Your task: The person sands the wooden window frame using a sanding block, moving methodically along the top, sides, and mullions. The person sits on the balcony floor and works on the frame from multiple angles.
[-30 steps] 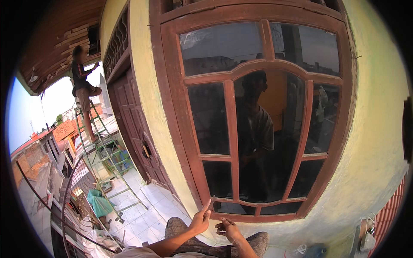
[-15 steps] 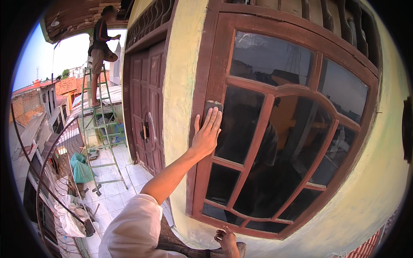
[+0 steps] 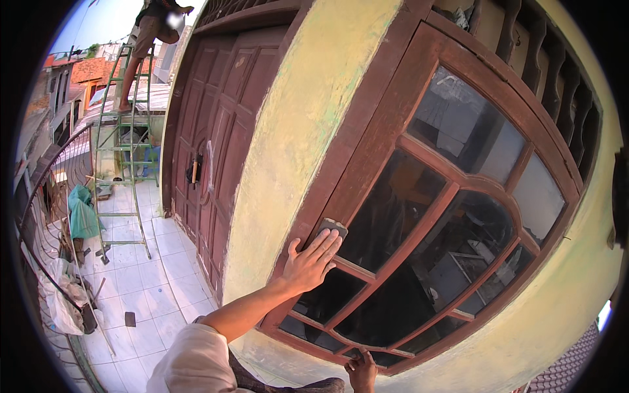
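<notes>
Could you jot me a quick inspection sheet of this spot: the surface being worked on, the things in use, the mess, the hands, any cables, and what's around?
Surface: brown wooden window frame with dark glass panes, set in a worn yellow wall.
Job's things: small grey block pressed flat against the frame.
Clutter: green bundle and scraps on the tiled floor by the railing.
Hands: left hand flat on the block; right hand at the frame's bottom rail, grip unclear.
Cables: nothing seen.
Surroundings: brown double door; another person standing on a green ladder; rooftops beyond.
</notes>
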### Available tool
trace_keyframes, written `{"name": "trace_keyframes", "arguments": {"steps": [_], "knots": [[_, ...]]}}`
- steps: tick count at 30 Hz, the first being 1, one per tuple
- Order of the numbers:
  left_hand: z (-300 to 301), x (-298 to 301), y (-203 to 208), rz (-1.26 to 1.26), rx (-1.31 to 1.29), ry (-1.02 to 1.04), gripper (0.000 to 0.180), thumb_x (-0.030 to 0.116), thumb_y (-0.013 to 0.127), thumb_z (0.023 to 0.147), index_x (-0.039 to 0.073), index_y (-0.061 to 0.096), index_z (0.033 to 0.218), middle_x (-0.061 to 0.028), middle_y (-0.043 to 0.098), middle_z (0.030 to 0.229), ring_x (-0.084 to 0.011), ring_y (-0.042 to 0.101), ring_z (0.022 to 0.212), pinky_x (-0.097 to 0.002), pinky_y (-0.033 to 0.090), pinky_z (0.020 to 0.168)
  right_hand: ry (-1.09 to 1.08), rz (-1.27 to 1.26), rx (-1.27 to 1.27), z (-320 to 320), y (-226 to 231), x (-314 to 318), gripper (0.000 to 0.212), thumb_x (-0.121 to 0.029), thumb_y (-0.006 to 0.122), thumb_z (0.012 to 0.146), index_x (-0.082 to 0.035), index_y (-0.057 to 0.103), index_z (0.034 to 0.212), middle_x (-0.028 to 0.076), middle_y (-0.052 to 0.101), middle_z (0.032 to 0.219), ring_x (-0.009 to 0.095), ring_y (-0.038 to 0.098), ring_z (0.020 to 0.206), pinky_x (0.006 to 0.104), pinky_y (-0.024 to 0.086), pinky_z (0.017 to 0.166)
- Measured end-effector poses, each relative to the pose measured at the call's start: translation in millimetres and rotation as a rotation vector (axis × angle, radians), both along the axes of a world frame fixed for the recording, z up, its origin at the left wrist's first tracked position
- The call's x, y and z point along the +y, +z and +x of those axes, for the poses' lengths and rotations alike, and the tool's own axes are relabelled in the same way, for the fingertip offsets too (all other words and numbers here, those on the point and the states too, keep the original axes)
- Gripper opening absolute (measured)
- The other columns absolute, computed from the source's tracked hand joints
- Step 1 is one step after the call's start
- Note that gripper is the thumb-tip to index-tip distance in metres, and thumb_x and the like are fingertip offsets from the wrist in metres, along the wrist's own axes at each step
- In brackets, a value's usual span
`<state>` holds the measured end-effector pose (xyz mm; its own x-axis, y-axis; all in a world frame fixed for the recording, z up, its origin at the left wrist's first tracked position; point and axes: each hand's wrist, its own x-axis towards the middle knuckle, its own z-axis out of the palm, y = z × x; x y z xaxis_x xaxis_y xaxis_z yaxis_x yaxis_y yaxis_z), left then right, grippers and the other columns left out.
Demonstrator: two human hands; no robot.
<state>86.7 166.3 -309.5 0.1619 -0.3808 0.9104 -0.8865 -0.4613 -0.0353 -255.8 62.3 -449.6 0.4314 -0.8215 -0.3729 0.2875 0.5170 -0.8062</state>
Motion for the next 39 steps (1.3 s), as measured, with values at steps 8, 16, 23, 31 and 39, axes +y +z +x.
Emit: {"name": "trace_keyframes", "arguments": {"steps": [8, 16, 23, 31, 39], "knots": [[12.4, -18.8, 170.0, -0.261, -0.035, -0.132, 0.067, 0.036, 0.056, 0.105, 0.016, 0.039, 0.167, -0.0008, 0.035, 0.175, -0.0126, 0.032, 0.16, -0.0602, 0.001, 0.122, 0.12, -0.259, -0.071, 31.1, 40.1, -24.4, 0.027, -0.031, 0.055, 0.111, -0.009, 0.064, 0.124, 0.009, 0.069, 0.09, 0.022, 0.066, 0.077, 0.0407, 0.054, 0.074], [-1.4, -16.5, 111.9, -0.217, 0.029, -0.128, 0.062, 0.035, 0.05, 0.108, 0.013, 0.041, 0.165, -0.0039, 0.039, 0.173, -0.0146, 0.031, 0.16, -0.0594, 0.003, 0.12, 0.151, -0.099, 0.059, 25.8, 16.5, 7.6, 0.021, -0.025, 0.059, 0.108, -0.009, 0.069, 0.115, 0.005, 0.066, 0.081, 0.02, 0.062, 0.07, 0.0402, 0.051, 0.065], [-52.3, 24.3, 67.5, 0.335, 0.653, -0.719, 0.053, 0.036, 0.036, 0.118, 0.019, 0.039, 0.167, -0.0091, 0.046, 0.168, -0.0216, 0.05, 0.149, -0.0422, 0.027, 0.117, 0.205, -0.28, -0.203, 43.5, 49.9, 17.3, 0.036, -0.037, 0.054, 0.112, -0.008, 0.063, 0.133, 0.009, 0.072, 0.1, 0.023, 0.069, 0.087, 0.0426, 0.058, 0.078], [-133.5, 100.2, -81.5, -0.158, 1.682, -1.055, 0.063, 0.048, 0.052, 0.113, 0.004, 0.048, 0.159, -0.0119, 0.065, 0.137, -0.0167, 0.057, 0.128, -0.0331, 0.044, 0.111, 0.321, -0.334, -0.282, 98.2, 78.4, 77.4, 0.029, -0.014, 0.073, 0.103, -0.002, 0.062, 0.126, 0.012, 0.071, 0.114, 0.023, 0.072, 0.103, 0.0466, 0.063, 0.092], [-108.9, 158.1, -4.7, 0.494, 0.419, -0.319, 0.125, 0.06, 0.085, 0.081, 0.005, 0.018, 0.17, -0.0229, 0.018, 0.176, -0.0373, 0.018, 0.164, -0.0617, 0.018, 0.125, 0.369, -0.444, -0.239, 143.0, 94.9, 87.8, 0.013, -0.007, 0.073, 0.101, 0.0, 0.067, 0.11, 0.005, 0.073, 0.1, 0.01, 0.068, 0.09, 0.0257, 0.056, 0.083]]}}
